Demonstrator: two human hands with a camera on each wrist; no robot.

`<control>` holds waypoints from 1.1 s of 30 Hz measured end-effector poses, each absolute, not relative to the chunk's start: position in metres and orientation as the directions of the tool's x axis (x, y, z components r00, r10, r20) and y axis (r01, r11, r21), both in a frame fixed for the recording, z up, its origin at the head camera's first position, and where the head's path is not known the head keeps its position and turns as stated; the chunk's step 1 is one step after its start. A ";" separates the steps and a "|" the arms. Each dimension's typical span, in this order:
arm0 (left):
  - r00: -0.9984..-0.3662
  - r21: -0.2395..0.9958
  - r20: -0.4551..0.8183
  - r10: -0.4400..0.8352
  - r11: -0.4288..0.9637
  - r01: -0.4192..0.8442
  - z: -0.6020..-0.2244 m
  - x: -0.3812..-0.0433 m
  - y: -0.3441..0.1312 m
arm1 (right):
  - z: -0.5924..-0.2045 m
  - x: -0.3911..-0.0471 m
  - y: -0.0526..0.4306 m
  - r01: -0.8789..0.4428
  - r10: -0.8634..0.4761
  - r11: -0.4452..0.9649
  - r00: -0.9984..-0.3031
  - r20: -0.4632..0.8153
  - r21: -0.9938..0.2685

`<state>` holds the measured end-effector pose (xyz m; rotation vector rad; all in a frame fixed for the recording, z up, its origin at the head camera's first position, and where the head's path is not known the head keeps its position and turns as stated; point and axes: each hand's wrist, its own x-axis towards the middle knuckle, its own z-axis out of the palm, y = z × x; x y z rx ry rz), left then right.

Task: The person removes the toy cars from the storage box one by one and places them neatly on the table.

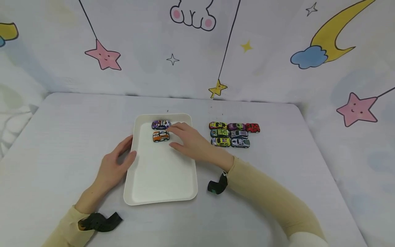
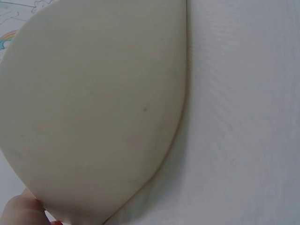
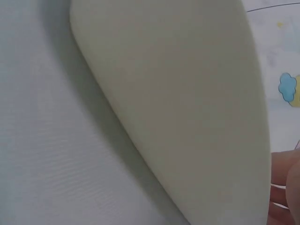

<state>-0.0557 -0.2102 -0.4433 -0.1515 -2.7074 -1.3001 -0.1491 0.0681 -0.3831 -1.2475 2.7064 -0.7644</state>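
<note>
A white rectangular tray (image 1: 160, 178) lies on the table, with a purple toy car (image 1: 160, 125) and an orange toy car (image 1: 161, 136) near its far end. My left hand (image 1: 112, 168) rests against the tray's left edge, thumb over the rim and fingers along the outer side. Over the tray's right part reaches my right hand (image 1: 191, 142), thumb and fingers apart, fingertips close beside the two cars. In the left wrist view the tray's pale outer side (image 2: 103, 103) hides most of the left hand. The right wrist view likewise shows the pale tray side (image 3: 187, 103), with fingers (image 3: 281, 168) at the right.
Right of the tray, several toy cars stand close together in rows, among them a red car (image 1: 253, 128), a silver car (image 1: 240, 143) and a yellow car (image 1: 220, 142). A white cloth covers the table (image 1: 262, 206). A patterned curtain (image 1: 148, 44) hangs behind it.
</note>
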 end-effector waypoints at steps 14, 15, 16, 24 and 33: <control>-0.987 0.764 0.161 0.024 0.629 0.140 -0.442 -0.055 -0.208 | -0.379 -0.169 0.043 -0.738 -0.781 0.606 -0.623 -0.047 -0.297; -0.987 0.766 0.161 0.024 0.627 0.140 -0.442 -0.055 -0.208 | -0.380 -0.169 0.043 -0.740 -0.781 0.609 -0.622 -0.053 -0.285; -0.987 0.768 0.161 0.024 0.625 0.140 -0.442 -0.055 -0.208 | -0.380 -0.170 0.043 -0.743 -0.782 0.610 -0.621 -0.054 -0.276; -0.985 0.759 0.171 0.024 0.634 0.147 -0.441 -0.056 -0.208 | -0.385 -0.169 0.046 -0.739 -0.783 0.597 -0.622 -0.023 -0.313; -0.987 0.763 0.159 0.024 0.632 0.138 -0.442 -0.055 -0.207 | -0.398 -0.165 0.053 -0.777 -0.795 0.570 -0.604 0.060 -0.266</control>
